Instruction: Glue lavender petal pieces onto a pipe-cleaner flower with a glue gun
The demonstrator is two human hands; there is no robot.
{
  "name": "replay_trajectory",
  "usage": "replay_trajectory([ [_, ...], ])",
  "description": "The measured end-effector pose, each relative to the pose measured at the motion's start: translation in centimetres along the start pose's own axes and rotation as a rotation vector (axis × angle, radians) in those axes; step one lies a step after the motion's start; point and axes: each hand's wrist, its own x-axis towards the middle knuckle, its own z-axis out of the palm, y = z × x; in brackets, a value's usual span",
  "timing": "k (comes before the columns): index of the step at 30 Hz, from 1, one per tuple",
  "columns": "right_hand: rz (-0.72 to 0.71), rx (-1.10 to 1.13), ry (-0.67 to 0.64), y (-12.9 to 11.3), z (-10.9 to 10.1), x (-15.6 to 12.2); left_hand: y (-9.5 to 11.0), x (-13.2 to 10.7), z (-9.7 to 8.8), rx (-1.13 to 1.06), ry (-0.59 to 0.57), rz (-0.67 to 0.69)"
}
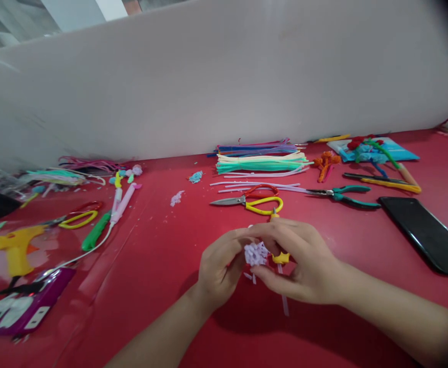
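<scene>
A small lilac fuzzy bundle (256,254), seemingly bent pipe cleaner, sits between my two hands above the red table. My left hand (222,263) is closed on its left side, fingertips partly hidden. From the right, my right hand (304,260) pinches it, thumb below and fingers curled over the top. Under the right hand shows a yellow tool (281,258) with a pointed tip at the far end and a translucent stick at the near end; whether the hand grips it I cannot tell. Beyond the hands lie scissors (243,200) with one red and one yellow handle.
Bundled pipe cleaners (262,162) lie at the back. Teal-handled pliers (342,196) and a black phone (427,235) are to the right. Leftward are a yellow glue gun (19,249), a pink corded tool (123,204), a green-handled tool (96,232) and a purple power strip (36,306).
</scene>
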Motion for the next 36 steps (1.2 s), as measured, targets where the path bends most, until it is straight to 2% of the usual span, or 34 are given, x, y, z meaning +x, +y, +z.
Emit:
replay_trajectory([
  [7,0.032,0.077,0.021,0.36,0.48,-0.12,0.04,-0.25,0.36,-0.052,-0.038,-0.049],
  [14,-0.002,0.059,0.019,0.21,0.48,-0.11,0.48,0.14,0.39,-0.08,-0.034,-0.047],
  [28,0.037,0.042,0.045,0.1,0.11,-0.09,0.51,-0.37,0.54,-0.189,-0.07,-0.125],
  [36,0.025,0.048,0.035,0.01,0.19,0.12,0.4,-0.44,0.57,-0.177,-0.031,-0.13],
])
